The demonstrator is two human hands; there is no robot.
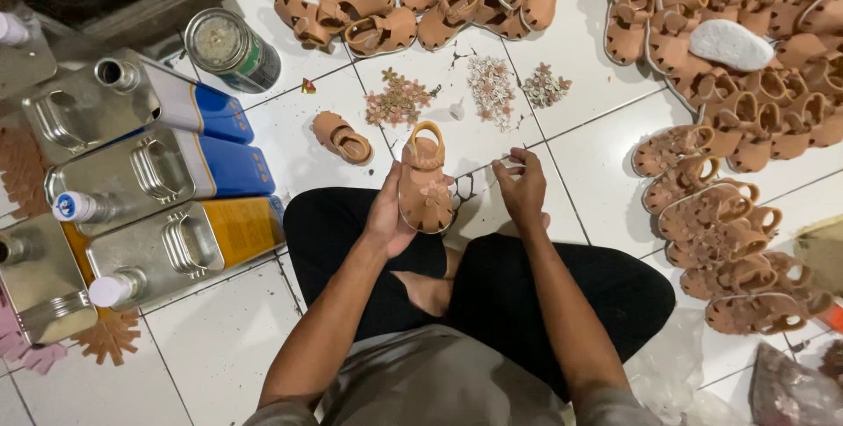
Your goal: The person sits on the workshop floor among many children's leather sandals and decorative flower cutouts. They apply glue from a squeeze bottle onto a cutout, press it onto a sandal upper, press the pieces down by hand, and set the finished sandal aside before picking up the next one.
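Left hand (386, 215) grips 1 small tan sandal (425, 182) at centre frame, toe flower already on, while right hand (522, 187) pinches something too small to tell; decorating seems underway, and next likely needs another flower piece (397, 101) from the upper-centre piles.

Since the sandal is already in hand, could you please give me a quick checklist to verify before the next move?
1. Left hand grips the tan sandal firmly: ok.
2. Flower trim already sits on the sandal's front: ok.
3. Right hand holds a piece between its fingertips: cannot tell, too small.
4. Loose flower pieces lie on the tiled floor ahead of the sandal: ok.
5. Open round tin stands upright, apart from the hands: ok.
6. Second single sandal lies close by: ok.
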